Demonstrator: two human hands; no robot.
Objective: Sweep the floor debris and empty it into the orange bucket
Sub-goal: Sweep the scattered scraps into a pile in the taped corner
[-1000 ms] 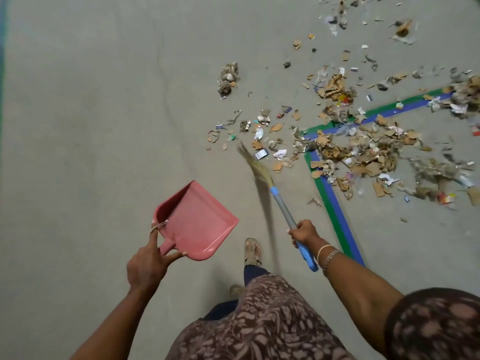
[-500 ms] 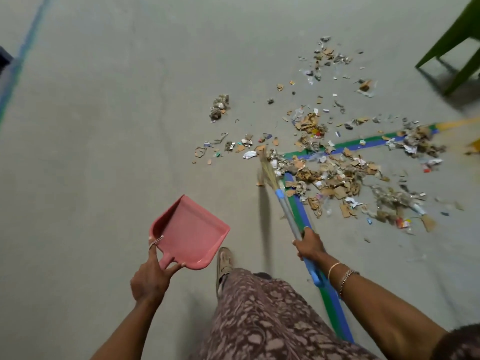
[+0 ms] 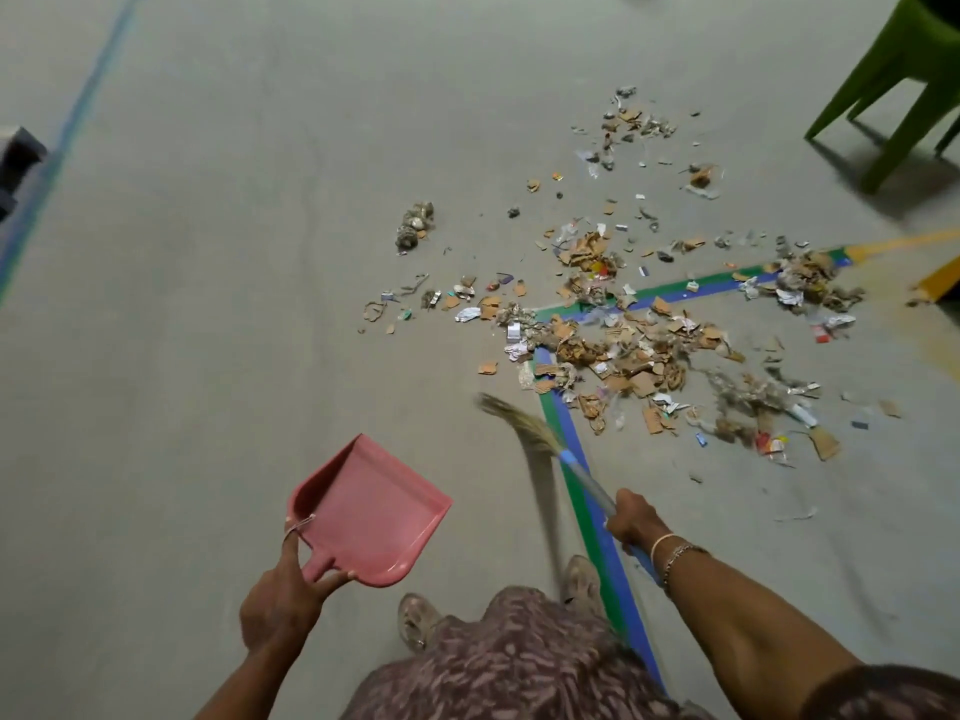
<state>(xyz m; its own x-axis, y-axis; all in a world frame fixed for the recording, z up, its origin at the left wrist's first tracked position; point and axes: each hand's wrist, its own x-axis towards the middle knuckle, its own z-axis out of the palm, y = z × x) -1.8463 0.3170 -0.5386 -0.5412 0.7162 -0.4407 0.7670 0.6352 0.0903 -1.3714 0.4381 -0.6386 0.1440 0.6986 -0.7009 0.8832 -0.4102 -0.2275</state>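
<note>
Debris [image 3: 613,350] strewn over a taped floor corner, broom [image 3: 589,480] and dustpan [image 3: 371,511] held short of it

Torn cardboard, paper scraps and wrappers lie in a loose patch on the grey floor [image 3: 234,304], thickest where green and blue tape lines [image 3: 675,292] meet in a corner and thinner further out. A small clump [image 3: 414,226] sits apart to the left of the patch. The right hand [image 3: 636,522] grips the broom partway down its pale blue shaft, fingers wrapped tight round it, bracelets [image 3: 675,550] on the wrist. The straw bristles [image 3: 519,420] curve off to the left, near the closest scraps but not among them; they are blurred, so whether the tips touch the floor cannot be told. The left hand [image 3: 283,605] holds the pink dustpan by its short handle, thumb and curled fingers clamped on it, forefinger stretched along the back rim. The pan is tilted, its open mouth facing away from the person, well apart from the debris. A patterned brown garment [image 3: 519,667] and two sandalled feet [image 3: 415,621] show at the bottom, beside the tape. Green chair legs [image 3: 893,96] stand at the upper right, and a dark object [image 3: 18,158] sits at the left edge
</note>
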